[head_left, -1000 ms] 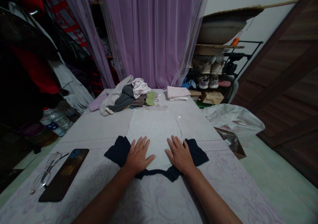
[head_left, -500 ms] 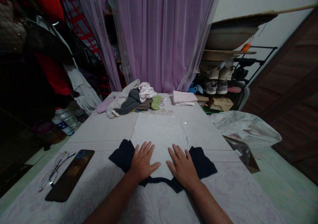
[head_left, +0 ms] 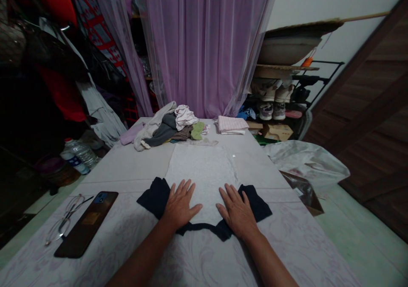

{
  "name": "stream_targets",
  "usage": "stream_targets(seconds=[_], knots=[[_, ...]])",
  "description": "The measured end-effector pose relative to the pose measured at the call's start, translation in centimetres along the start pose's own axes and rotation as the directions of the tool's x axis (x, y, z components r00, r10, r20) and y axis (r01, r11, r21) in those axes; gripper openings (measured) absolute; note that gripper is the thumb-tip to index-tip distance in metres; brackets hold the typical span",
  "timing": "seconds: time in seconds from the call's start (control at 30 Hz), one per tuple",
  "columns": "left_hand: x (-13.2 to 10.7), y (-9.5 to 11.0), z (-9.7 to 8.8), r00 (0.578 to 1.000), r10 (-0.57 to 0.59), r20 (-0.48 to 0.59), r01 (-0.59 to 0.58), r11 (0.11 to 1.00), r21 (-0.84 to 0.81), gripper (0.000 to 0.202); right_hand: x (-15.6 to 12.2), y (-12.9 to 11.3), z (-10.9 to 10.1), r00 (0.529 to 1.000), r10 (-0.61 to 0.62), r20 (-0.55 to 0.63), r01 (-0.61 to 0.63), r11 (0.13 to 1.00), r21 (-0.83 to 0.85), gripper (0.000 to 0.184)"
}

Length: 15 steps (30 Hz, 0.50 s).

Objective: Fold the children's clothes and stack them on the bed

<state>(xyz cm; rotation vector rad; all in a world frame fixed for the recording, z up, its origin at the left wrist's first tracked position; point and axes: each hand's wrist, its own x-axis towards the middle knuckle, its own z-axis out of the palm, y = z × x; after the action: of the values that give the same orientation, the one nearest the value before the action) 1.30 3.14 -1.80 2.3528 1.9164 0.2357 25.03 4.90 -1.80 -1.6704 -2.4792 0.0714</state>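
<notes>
A small white shirt (head_left: 204, 172) with dark navy sleeves and neckband lies spread flat, its neck end towards me. My left hand (head_left: 181, 204) rests flat on it beside the left navy sleeve (head_left: 154, 197), fingers stretched out and thumb pointing inward. Flat near the right navy sleeve (head_left: 256, 203) lies my right hand (head_left: 236, 210), fingers also extended. Between the hands runs the navy neckband (head_left: 204, 226). Neither hand grips anything.
A heap of crumpled clothes (head_left: 165, 128) sits at the far end of the cloth-covered surface (head_left: 143, 164). Folded pinkish cloth (head_left: 232, 125) lies right of it. A phone (head_left: 87, 223) and eyeglasses (head_left: 65, 221) lie at left. Shoes (head_left: 270, 104) stand on a rack.
My right hand has shifted slightly outward across the shirt, widening the gap between my hands. The whole view has turned slightly to the right. The shirt stays flat.
</notes>
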Motion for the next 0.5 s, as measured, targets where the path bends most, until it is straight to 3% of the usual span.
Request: stream_targets(seconds=[0.5], knots=[[-0.21,-0.25,0.62,0.995,0.035,-0.098,-0.032,0.999,0.029,0.065,-0.09,0.27,-0.15,1.0,0.004,-0.024,-0.003,0.999,0.049,0.051]])
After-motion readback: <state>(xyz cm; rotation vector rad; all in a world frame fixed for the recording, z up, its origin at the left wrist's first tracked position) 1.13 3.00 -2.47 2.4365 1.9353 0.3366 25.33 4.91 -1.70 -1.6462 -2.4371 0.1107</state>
